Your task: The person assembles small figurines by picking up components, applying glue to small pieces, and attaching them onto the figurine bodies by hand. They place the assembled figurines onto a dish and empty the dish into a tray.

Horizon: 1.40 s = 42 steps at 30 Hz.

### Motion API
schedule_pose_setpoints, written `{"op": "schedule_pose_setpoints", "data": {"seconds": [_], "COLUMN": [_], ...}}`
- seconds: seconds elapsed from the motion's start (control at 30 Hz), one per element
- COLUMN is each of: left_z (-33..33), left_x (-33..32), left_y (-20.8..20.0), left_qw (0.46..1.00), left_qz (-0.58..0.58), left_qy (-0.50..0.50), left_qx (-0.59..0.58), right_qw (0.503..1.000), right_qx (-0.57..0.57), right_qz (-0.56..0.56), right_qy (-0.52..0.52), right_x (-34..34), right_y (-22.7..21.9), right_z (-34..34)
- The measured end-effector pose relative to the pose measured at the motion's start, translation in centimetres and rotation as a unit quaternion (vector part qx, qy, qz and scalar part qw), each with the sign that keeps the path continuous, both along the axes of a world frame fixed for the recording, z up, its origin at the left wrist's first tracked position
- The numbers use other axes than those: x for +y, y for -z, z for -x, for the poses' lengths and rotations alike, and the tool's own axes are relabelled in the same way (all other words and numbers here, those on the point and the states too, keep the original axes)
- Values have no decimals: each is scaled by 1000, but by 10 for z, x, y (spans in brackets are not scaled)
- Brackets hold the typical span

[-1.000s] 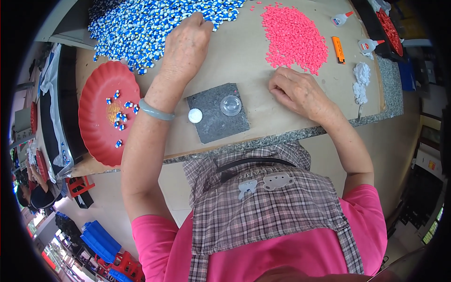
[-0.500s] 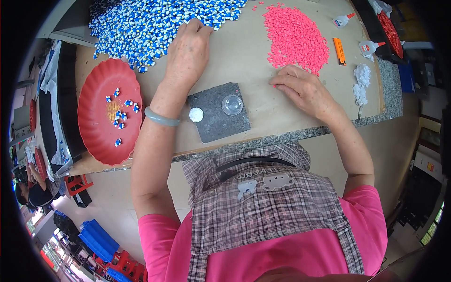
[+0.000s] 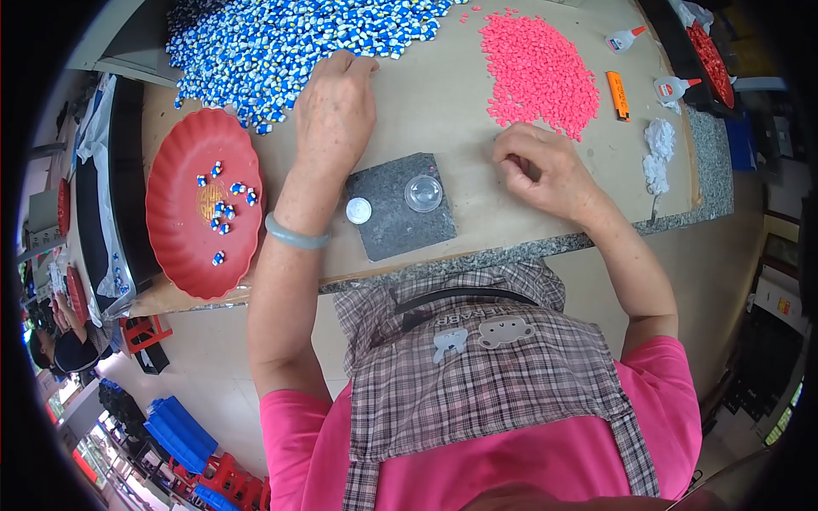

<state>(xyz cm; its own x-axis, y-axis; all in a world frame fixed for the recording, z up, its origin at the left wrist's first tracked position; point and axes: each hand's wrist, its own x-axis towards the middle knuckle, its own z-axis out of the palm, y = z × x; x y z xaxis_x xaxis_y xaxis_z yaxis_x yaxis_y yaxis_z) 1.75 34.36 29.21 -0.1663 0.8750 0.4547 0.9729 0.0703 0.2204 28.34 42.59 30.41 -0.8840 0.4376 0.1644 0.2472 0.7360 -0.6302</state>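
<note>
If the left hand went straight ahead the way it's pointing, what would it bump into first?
Probably the pile of blue-and-white pieces, just past the left hand. Its height is hard to judge, so it might pass over them.

Lettering point(image 3: 469, 321) marks the plaid apron point(image 3: 481, 387), red dish point(image 3: 175, 175) and orange object point(image 3: 618, 96).

Tray point(image 3: 164, 204) on the left of the desk point(image 3: 460, 106), slab point(image 3: 396, 234) to its right bearing cup point(image 3: 423, 194) and disc point(image 3: 359, 210), two heaps point(image 3: 538, 72) behind, bottles point(image 3: 622, 40) at far right
</note>
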Motion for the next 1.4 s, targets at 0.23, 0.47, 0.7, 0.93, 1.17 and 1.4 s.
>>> {"op": "schedule_pose_setpoints", "data": {"seconds": [0.23, 0.47, 0.7, 0.93, 1.17, 1.4], "left_z": [-11, -26, -45, -51, -53, -49], "left_x": [-39, -82, -99, -105, -113, -117], "left_y": [-19, -34, -37, -32, -32, -32], "left_qw": [916, 720, 665, 676, 670, 668], "left_qz": [-32, -12, -11, -2, 10, -6], "left_qy": [17, 25, 33, 48, 47, 69], "left_qx": [-400, -693, -746, -735, -740, -741], "right_qw": [876, 740, 781, 855, 847, 835], "right_qx": [51, 85, 73, 58, 55, 48], "right_qz": [470, 657, 608, 512, 527, 545], "right_qy": [96, 116, 119, 58, 50, 60], "right_x": [1, -1, -10, -12, -14, -16], "right_y": [5, 0, -6, -15, -18, -24], "right_z": [5, 15, 18, 26, 34, 38]}}
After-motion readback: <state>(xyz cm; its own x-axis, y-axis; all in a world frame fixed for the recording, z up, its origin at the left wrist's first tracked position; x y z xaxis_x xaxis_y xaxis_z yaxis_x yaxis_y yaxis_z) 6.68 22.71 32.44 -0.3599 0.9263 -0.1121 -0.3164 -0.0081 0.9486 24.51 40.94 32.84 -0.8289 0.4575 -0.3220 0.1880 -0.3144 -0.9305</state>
